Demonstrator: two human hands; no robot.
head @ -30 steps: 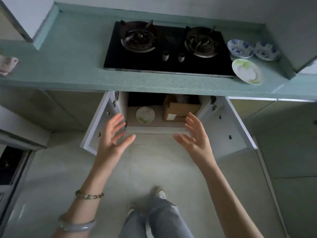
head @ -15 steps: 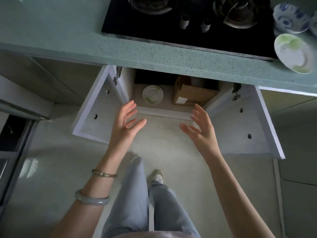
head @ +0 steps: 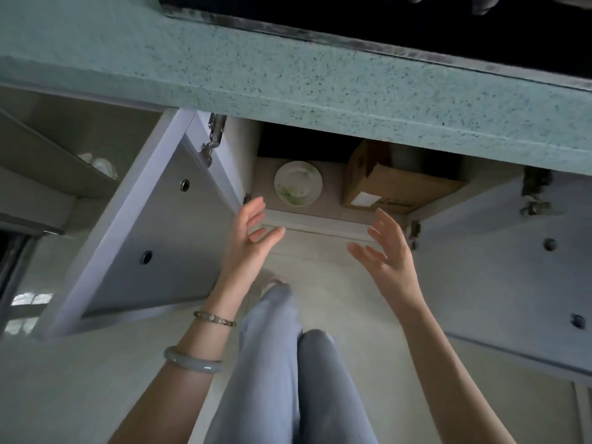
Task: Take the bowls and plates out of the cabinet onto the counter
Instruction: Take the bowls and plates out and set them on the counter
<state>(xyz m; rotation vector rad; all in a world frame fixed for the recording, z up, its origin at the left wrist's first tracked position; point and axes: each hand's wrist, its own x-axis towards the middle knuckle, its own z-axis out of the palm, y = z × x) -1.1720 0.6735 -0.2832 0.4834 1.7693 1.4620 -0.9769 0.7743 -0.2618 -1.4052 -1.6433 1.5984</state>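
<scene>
A: Plate [head: 298, 183] lies flat on cabinet [head: 320, 221] floor, left of box [head: 394, 184]. Left hand [head: 251, 241] and right hand [head: 389, 256] near the sill, fingers apart, holding nothing.
B: Probably glazed ceramic: stiff, slick, chips easily. Light if single; too dim to rule out a stack. Grip opposite rims

One plate [head: 298, 183], one box [head: 392, 187], two hands [head: 248, 241] [head: 389, 256].
</scene>
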